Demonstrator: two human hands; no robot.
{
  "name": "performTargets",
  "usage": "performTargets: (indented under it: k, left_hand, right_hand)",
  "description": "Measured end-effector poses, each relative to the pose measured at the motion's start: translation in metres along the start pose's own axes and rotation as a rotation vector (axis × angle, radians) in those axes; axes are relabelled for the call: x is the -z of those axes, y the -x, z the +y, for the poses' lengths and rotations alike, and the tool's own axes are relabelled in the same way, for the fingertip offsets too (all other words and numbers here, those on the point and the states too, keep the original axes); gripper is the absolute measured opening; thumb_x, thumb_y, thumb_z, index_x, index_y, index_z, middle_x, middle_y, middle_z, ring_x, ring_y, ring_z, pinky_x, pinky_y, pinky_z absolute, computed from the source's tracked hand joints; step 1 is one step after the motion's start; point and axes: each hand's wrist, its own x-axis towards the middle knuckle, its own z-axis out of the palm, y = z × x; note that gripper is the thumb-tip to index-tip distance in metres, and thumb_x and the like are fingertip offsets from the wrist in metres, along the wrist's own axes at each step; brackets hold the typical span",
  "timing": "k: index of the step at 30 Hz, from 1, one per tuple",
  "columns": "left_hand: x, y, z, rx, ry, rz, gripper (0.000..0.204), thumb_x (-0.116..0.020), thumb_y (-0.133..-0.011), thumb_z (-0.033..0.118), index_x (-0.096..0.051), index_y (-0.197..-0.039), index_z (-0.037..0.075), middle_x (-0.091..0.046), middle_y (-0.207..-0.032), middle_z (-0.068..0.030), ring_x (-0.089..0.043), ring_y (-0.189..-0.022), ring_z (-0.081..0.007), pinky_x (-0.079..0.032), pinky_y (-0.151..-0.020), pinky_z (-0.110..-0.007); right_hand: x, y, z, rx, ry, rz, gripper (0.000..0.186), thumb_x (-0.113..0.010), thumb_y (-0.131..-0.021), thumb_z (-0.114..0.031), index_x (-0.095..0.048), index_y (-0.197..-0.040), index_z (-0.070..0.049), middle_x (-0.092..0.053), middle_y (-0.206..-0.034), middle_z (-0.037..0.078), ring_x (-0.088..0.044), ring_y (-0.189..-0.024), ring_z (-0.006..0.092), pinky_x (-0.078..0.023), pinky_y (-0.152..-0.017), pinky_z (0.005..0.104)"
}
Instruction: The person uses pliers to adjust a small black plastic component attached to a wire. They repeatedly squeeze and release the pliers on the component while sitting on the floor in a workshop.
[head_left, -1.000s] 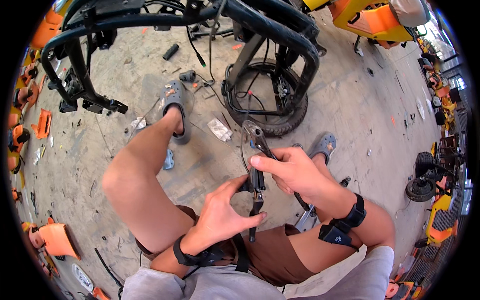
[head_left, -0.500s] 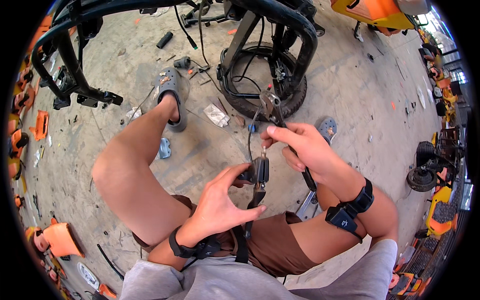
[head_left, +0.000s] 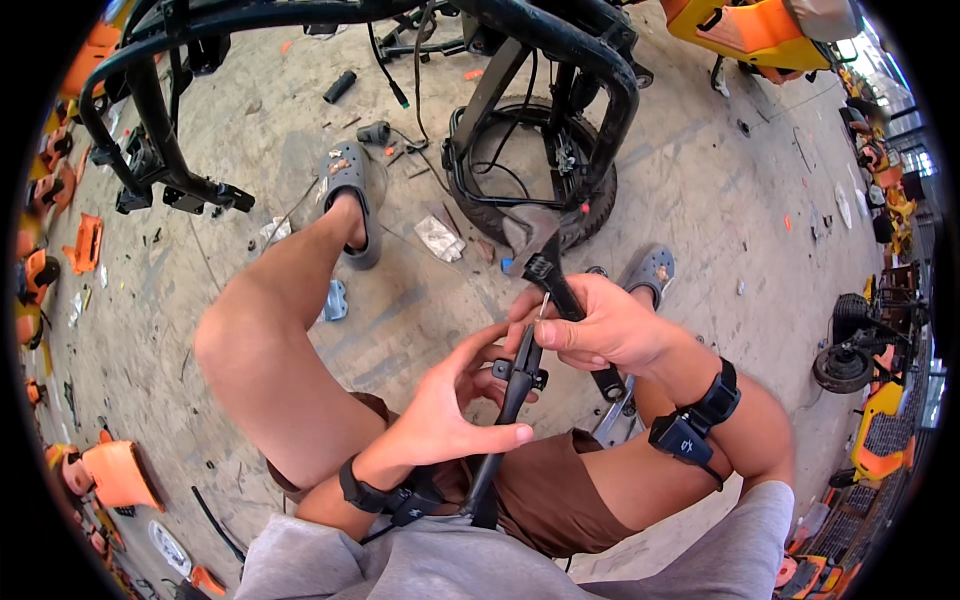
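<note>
My left hand (head_left: 432,408) holds a black brake lever (head_left: 512,396) with a clamp on its side, its fingers curled behind it and the thumb stretched out along it. The lever stands nearly upright in the view, its lower end by my lap. In my right hand (head_left: 615,325) is a dark adjustable wrench (head_left: 542,262), its jaws pointing away from me and its handle passing under the fingers. The right thumb and forefinger also pinch at a thin metal fitting (head_left: 544,305) at the lever's top end.
Ahead stands a black vehicle frame (head_left: 618,95) with a wheel (head_left: 470,200) lying beneath it. A loose cable, a dark cylinder (head_left: 340,87), a white packet (head_left: 439,238) and small debris lie on the concrete floor. A silver tool (head_left: 612,425) is beside my right thigh. Orange parts line the left.
The right hand has come down to the lever's top, and the wrench has turned so its jaws look broader. The lever has rotated in my left hand, showing its clamp.
</note>
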Motion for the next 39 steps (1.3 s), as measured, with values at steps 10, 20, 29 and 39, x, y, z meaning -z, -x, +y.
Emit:
performTargets:
  k: [10, 20, 29, 39]
  left_hand:
    - [-0.026, -0.002, -0.017, 0.105, 0.688, -0.215, 0.108, -0.080, -0.071, 0.023, -0.012, -0.152, 0.004, -0.018, -0.154, -0.0129, -0.020, -0.146, -0.0330, -0.039, -0.107, -0.057]
    - [-0.029, -0.013, -0.031, 0.001, 0.655, -0.098, 0.102, -0.079, -0.071, 0.019, -0.016, -0.150, 0.002, -0.027, -0.152, -0.0145, -0.020, -0.147, -0.0302, -0.036, -0.110, -0.056]
    - [-0.021, -0.011, -0.026, -0.059, 0.543, -0.049, 0.098, -0.080, -0.072, 0.003, -0.019, -0.149, -0.001, -0.035, -0.145, -0.0134, -0.031, -0.141, -0.0266, -0.036, -0.111, -0.056]
    - [-0.010, -0.010, -0.034, -0.200, 0.372, -0.044, 0.089, -0.077, -0.075, -0.006, -0.024, -0.146, -0.002, -0.045, -0.137, -0.0146, -0.046, -0.130, -0.0239, -0.036, -0.112, -0.052]
  right_hand:
    - [-0.005, -0.005, -0.001, 0.122, -0.083, 0.203, 0.051, -0.071, -0.090, -0.032, -0.053, -0.123, 0.002, -0.070, -0.093, 0.010, -0.039, -0.044, 0.0012, -0.030, -0.040, 0.0177]
    - [-0.006, -0.010, 0.000, 0.082, -0.107, 0.239, 0.051, -0.071, -0.091, -0.030, -0.052, -0.129, -0.003, -0.070, -0.093, 0.009, -0.039, -0.045, 0.0013, -0.030, -0.040, 0.0182]
    - [-0.013, -0.010, -0.009, 0.112, -0.114, 0.253, 0.050, -0.071, -0.091, -0.028, -0.050, -0.128, -0.002, -0.069, -0.093, 0.011, -0.040, -0.044, 0.0020, -0.031, -0.040, 0.0182]
    - [-0.016, -0.003, -0.012, 0.117, -0.129, 0.179, 0.052, -0.070, -0.090, -0.032, -0.050, -0.127, -0.003, -0.069, -0.099, 0.011, -0.041, -0.044, 0.0020, -0.031, -0.040, 0.0184]
